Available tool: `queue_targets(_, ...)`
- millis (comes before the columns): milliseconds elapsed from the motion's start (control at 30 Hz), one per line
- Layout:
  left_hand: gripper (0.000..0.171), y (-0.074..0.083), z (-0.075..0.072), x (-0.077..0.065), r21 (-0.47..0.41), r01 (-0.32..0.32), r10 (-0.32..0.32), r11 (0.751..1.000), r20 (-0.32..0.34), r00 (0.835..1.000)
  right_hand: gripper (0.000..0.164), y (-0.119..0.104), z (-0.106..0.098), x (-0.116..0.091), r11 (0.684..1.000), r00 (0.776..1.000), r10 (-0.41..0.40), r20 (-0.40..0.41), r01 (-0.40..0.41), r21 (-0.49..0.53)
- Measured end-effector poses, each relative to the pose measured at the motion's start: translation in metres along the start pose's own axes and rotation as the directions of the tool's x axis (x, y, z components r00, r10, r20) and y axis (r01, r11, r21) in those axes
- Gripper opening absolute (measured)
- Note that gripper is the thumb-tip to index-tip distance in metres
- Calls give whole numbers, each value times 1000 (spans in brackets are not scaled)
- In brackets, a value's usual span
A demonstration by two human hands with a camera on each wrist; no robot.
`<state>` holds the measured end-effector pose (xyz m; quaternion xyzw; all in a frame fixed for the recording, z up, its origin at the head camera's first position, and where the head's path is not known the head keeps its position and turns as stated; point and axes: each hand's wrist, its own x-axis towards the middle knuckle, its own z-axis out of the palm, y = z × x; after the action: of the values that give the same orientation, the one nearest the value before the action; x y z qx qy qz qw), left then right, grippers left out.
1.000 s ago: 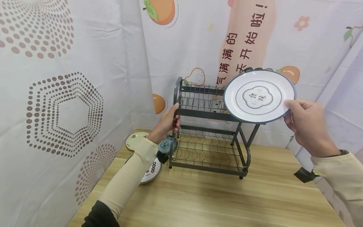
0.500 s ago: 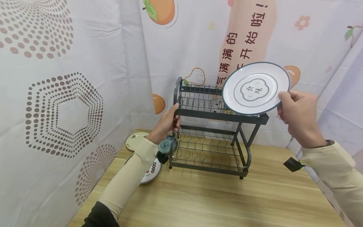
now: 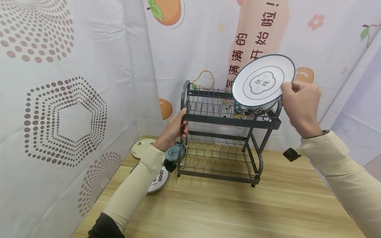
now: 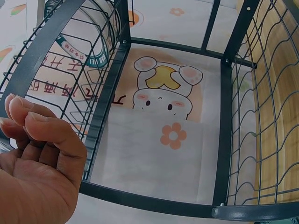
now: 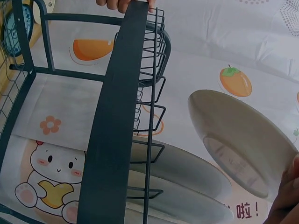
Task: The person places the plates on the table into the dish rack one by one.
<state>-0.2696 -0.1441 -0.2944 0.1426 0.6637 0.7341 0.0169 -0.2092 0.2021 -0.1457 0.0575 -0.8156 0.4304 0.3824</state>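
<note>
A dark metal two-tier dish rack [image 3: 230,122] stands on the table. My left hand [image 3: 175,130] grips the left front corner of its upper tier; its fingers [image 4: 53,133] curl by the bar in the left wrist view. Pinched by the edge in my right hand [image 3: 302,104] is a white plate [image 3: 262,82] with a blue-green rim and a printed centre. This plate is tilted above the right end of the upper tier. Several plates [image 5: 187,172] stand on edge in the wire slots there, partly hidden behind it in the head view.
Left of the rack, a cream plate [image 3: 142,148], a blue patterned dish [image 3: 173,152] and a white plate with red print [image 3: 159,181] lie on the wooden table [image 3: 208,211]. The lower tier [image 3: 218,157] is wavy wire. Printed curtains [image 3: 119,59] hang behind and left.
My right hand has carried the white plate left and upward, over the upper tier's right end, and tilted it further. My left hand has kept its grip on the rack.
</note>
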Motion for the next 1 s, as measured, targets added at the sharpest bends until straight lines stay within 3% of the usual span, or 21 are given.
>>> queue_targets(367, 60, 1, -1, -2, -13, 6, -6, 1000, -2, 1000, 42, 17, 31, 12, 972, 983, -169, -67, 156, -174)
queue_targets(633, 61, 0, -1, -1, -16, 5, -5, 1000, 9, 1000, 38, 15, 50, 13, 914, 952, -297, -78, 259, -313)
queue_targets(833, 59, 0, -1, -1, -10, 5, -5, 1000, 6, 1000, 35, 15, 68, 17, 854, 912, -406, -55, 358, -377)
queue_targets(1000, 59, 1, -1, -1, -8, 8, -8, 1000, 3, 1000, 35, 11, 80, 16, 813, 912, -411, 5, 370, -449)
